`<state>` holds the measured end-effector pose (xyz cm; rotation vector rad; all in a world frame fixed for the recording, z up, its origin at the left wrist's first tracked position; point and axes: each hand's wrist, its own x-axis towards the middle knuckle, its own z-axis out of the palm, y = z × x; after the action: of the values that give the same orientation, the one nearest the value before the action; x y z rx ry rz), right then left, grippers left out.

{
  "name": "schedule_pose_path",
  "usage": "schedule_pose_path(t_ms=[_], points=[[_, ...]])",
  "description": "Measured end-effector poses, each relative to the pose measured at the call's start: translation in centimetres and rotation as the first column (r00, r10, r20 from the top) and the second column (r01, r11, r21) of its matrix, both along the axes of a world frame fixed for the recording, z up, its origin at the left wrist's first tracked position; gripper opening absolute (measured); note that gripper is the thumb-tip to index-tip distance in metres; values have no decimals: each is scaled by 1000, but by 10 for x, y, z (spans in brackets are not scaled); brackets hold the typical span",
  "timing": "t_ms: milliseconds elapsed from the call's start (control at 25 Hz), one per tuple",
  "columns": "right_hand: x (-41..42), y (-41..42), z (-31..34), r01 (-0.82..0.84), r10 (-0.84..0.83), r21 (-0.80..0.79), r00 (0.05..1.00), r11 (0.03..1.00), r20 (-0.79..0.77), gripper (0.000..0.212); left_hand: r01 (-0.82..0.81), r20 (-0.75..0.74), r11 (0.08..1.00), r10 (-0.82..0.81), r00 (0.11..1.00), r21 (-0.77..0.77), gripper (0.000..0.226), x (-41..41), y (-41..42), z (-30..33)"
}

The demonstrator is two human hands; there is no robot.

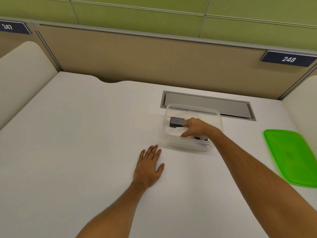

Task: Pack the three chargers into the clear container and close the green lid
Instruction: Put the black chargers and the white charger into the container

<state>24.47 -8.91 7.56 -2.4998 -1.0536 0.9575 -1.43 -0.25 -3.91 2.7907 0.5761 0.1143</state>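
Observation:
The clear container [192, 109] stands uncovered on the white desk. Inside it lie a black charger [176, 122] at the far left, a white charger [176, 132] in front of it, and a dark charger [201, 138] partly hidden under my wrist. My right hand [195, 127] reaches into the container, fingers curled on the white charger. My left hand [150, 166] rests flat on the desk, fingers apart, just left of the container's near corner. The green lid [291, 157] lies flat on the desk to the right, apart from the container.
A grey metal cable hatch [223, 103] is set into the desk right behind the container. Beige partition walls [137, 57] enclose the desk at the back and sides. White desk surface [77, 134] stretches to the left.

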Motion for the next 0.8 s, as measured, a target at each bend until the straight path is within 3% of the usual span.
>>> schedule_pose_path(t_ms=[200, 400, 560, 800], points=[[11, -1, -9, -66, 67, -62, 998, 996, 9, 79, 0, -6, 1000, 0, 1000, -7, 63, 0, 0, 0], [9, -5, -15, -149, 167, -136, 977, 979, 132, 86, 2, -14, 1000, -2, 1000, -5, 63, -1, 0, 0], [7, -8, -16, -126, 139, -103, 982, 987, 130, 73, 2, -9, 1000, -2, 1000, -3, 63, 0, 0, 1], [10, -23, 6, 106, -156, 219, 963, 970, 222, 31, 9, -9, 1000, -10, 1000, -1, 62, -1, 0, 2]])
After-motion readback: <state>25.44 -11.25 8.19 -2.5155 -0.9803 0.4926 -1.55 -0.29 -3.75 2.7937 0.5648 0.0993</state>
